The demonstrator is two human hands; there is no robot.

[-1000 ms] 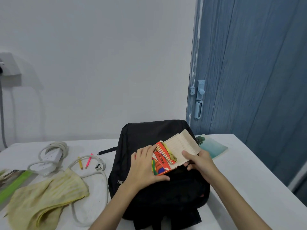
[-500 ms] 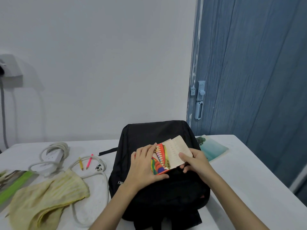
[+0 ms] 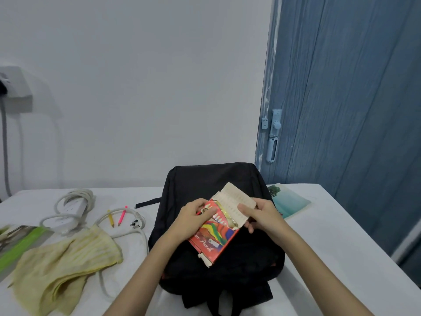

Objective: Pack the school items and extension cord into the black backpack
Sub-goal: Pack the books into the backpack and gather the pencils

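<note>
Head view, facing forward and down (close) over table (image 3: pixel 341 224)

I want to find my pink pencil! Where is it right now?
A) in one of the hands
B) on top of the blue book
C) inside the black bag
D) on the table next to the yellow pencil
D: the pink pencil lies on the table beside the yellow pencil, left of the black backpack.

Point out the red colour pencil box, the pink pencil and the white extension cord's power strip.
Red cardboard colour pencil box (image 3: pixel 215 238), head view, printed front face.
Pink pencil (image 3: pixel 122 215), head view, mid-shaft.
White extension cord power strip (image 3: pixel 73 207), head view, socket face.
</note>
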